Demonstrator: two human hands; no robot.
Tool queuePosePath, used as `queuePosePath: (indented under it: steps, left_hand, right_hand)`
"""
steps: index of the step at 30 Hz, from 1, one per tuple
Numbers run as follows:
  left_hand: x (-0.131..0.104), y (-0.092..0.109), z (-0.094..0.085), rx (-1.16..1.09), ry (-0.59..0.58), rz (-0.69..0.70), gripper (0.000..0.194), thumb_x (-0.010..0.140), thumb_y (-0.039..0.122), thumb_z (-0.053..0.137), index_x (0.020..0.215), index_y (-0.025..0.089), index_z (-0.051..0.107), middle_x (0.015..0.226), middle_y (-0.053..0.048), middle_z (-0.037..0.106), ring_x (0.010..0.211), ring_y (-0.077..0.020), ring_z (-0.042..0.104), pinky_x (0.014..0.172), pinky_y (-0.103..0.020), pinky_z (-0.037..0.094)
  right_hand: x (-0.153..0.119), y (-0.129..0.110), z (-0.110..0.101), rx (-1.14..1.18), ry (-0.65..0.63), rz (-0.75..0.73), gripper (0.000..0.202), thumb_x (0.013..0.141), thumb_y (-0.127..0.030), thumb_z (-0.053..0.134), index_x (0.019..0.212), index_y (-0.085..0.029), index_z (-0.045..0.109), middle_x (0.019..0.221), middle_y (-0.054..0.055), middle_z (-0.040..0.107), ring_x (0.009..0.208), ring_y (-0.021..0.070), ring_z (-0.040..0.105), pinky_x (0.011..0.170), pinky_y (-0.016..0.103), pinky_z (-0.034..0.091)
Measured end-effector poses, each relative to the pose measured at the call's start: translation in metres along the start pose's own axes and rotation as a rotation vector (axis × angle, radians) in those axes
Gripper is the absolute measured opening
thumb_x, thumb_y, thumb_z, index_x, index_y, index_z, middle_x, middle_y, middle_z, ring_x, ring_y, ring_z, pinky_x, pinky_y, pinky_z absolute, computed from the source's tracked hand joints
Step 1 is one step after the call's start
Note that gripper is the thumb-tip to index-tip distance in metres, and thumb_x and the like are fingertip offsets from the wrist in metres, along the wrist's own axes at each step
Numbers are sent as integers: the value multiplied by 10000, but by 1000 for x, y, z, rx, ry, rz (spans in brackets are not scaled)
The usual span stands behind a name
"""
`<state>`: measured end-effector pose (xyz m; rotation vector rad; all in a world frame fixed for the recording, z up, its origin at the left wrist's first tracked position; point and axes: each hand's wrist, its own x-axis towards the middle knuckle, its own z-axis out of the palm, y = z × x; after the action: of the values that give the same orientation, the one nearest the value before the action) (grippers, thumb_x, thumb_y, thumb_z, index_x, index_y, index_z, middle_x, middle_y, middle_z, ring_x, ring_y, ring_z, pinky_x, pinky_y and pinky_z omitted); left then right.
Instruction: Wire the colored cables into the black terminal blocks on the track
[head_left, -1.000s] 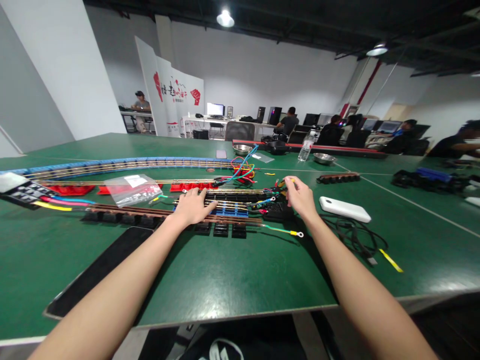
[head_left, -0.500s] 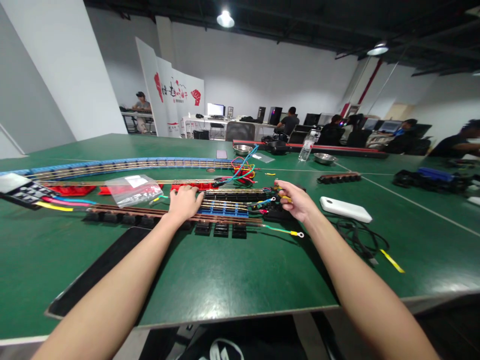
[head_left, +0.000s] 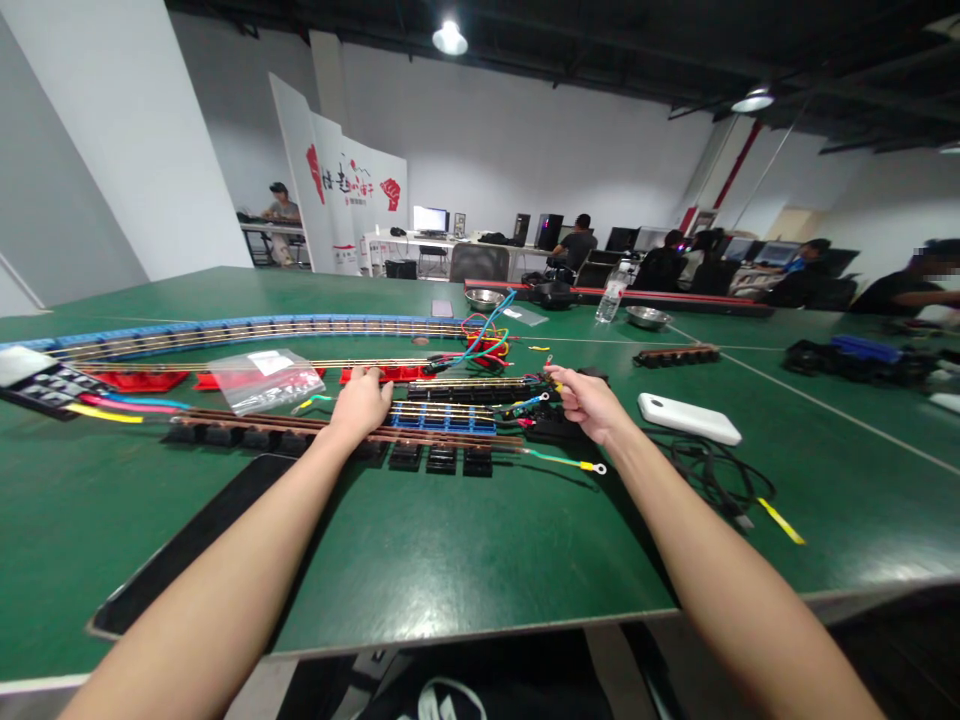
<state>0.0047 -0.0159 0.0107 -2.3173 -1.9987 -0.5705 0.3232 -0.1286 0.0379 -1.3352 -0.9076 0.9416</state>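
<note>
Right hand (head_left: pixel 591 402): fingers bent, closed in a pinch on wires (head_left: pixel 538 381) at right end of black strip (head_left: pixel 472 387). Small red-tipped lug (head_left: pixel 550 359) sticks up just past the fingertips. Left hand (head_left: pixel 362 402): palm down, fingers close together, reaching over left end of black strip; tips hidden from here, so can't tell if they grip or just rest.

Black strip lies on the desk (head_left: pixel 480 560), between the two hands, rods along its top. Blue strip (head_left: pixel 450 417) just in front of it, left end by the left hand. Brown rails (head_left: pixel 262 422) on black feet run in front of blue strip, passing under left wrist; green wire with ring lug (head_left: pixel 598 468) comes off their right end. Black box (head_left: pixel 553 424) partly under right hand.

Behind left hand: red strip (head_left: pixel 405 373). Left of it, clear bag (head_left: pixel 259 388) with white label. Red block (head_left: pixel 487 348) with tangled wires behind black strip. Long curved blue track (head_left: pixel 300 327) further back. Checkered piece (head_left: pixel 46 385) far left; black slab (head_left: pixel 199 540) by left forearm.

Right side: white device (head_left: pixel 688 418), black cable (head_left: pixel 712 478), yellow strip (head_left: pixel 781 520). Further back: short brown piece (head_left: pixel 677 356), bottle (head_left: pixel 613 298), two metal bowls (head_left: pixel 649 318). People seated in background.
</note>
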Motion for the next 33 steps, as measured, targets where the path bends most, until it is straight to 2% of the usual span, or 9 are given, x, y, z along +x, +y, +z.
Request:
queuePosePath:
  steps: [6, 9, 14, 18, 25, 29, 33]
  left_hand:
    - [1, 0, 4, -69, 82, -10, 460, 926, 272, 331, 1287, 71, 534, 1267, -209, 587, 1100, -290, 615, 943, -376, 490]
    - [1, -2, 4, -57, 69, -39, 463, 923, 237, 304, 1269, 42, 542, 1210, -220, 629, 1088, -288, 626, 921, -366, 494]
    - [3, -7, -2, 43, 3, -59, 415, 911, 253, 310, 1081, 128, 667, 1077, -193, 694, 1029, -332, 647, 845, -429, 513]
    - [5, -12, -5, 21, -27, -105, 397, 939, 314, 320, 1072, 194, 675, 1081, -146, 708, 1032, -327, 651, 834, -444, 508]
    - [12, -16, -4, -69, -21, -154, 281, 935, 269, 446, 1028, 187, 697, 1072, -139, 718, 1042, -288, 658, 845, -366, 500]
    - [16, -23, -2, -71, 20, -171, 272, 930, 211, 440, 1042, 161, 682, 1051, -153, 720, 1037, -282, 664, 833, -344, 508]
    - [16, -26, -1, -54, 28, -170, 283, 933, 214, 421, 1059, 157, 667, 1078, -161, 713, 1049, -296, 662, 843, -370, 514]
  right_hand:
    - [-3, -1, -2, -253, -33, -95, 501, 686, -387, 659, 1094, -101, 715, 493, -113, 256, 439, 50, 166, 398, 195, 96]
    - [-3, 0, -2, -284, -18, -109, 522, 720, -422, 631, 1129, -107, 708, 484, -109, 260, 428, 51, 174, 394, 191, 105]
    - [1, 3, -1, -260, 22, -99, 589, 756, -537, 624, 1191, -147, 689, 488, -103, 273, 424, 52, 188, 389, 180, 115]
    - [1, 4, -1, -283, 67, -135, 676, 697, -609, 703, 1181, -137, 699, 491, -105, 254, 436, 50, 180, 380, 182, 121]
    - [2, -5, -4, -17, 188, -54, 570, 762, -655, 622, 1061, -172, 678, 486, -110, 276, 387, 41, 195, 346, 153, 120]
    - [2, -9, -7, 105, 167, 10, 535, 791, -658, 593, 1031, -185, 654, 450, -128, 228, 368, 33, 135, 339, 137, 102]
    - [0, -11, -5, 112, 162, 15, 529, 775, -654, 628, 1021, -186, 643, 442, -135, 216, 357, 27, 127, 326, 131, 105]
